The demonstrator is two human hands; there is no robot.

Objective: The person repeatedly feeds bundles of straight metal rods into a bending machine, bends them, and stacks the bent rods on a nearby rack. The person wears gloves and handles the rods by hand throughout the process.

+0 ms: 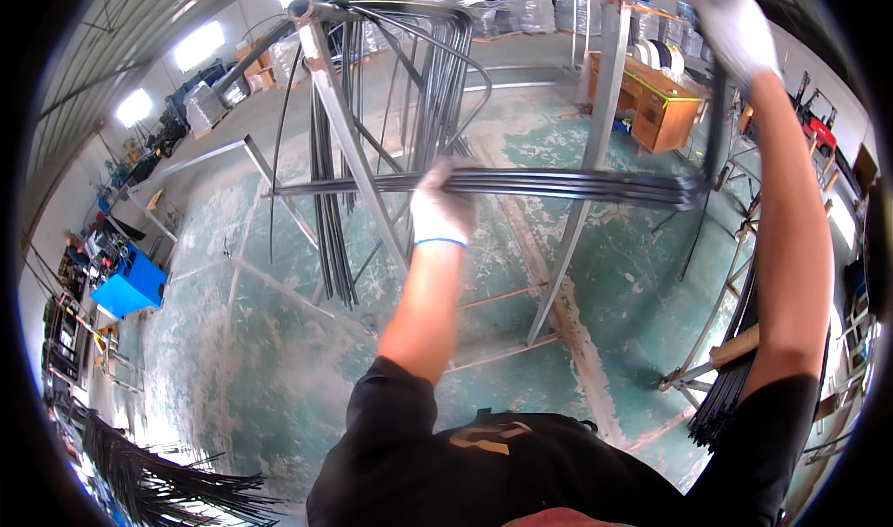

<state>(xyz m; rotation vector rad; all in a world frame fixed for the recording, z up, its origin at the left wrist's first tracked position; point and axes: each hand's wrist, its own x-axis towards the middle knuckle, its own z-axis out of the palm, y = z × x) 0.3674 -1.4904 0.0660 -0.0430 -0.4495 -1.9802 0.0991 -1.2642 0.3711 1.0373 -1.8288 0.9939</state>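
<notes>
A bundle of long black rods (549, 183) runs level across the view in front of a metal rack. My left hand (445, 201), in a white glove, is closed around the bundle between the rack's two near legs. At the right the bundle turns sharply upward. My right hand (738, 34), gloved too and slightly blurred, is raised at the upper right and closed on the upturned part. Its fingertips are partly cut off by the dark rim. More black rods (442, 80) hang over the rack's top bar, some bent into loops.
The steel rack (605, 90) has slanting legs and low crossbars. Beyond it stands a wooden desk (662, 113). A blue box (130, 280) is far left, and black rod bundles (158, 471) lie at lower left. Another bundle (726, 401) hangs from a stand at right.
</notes>
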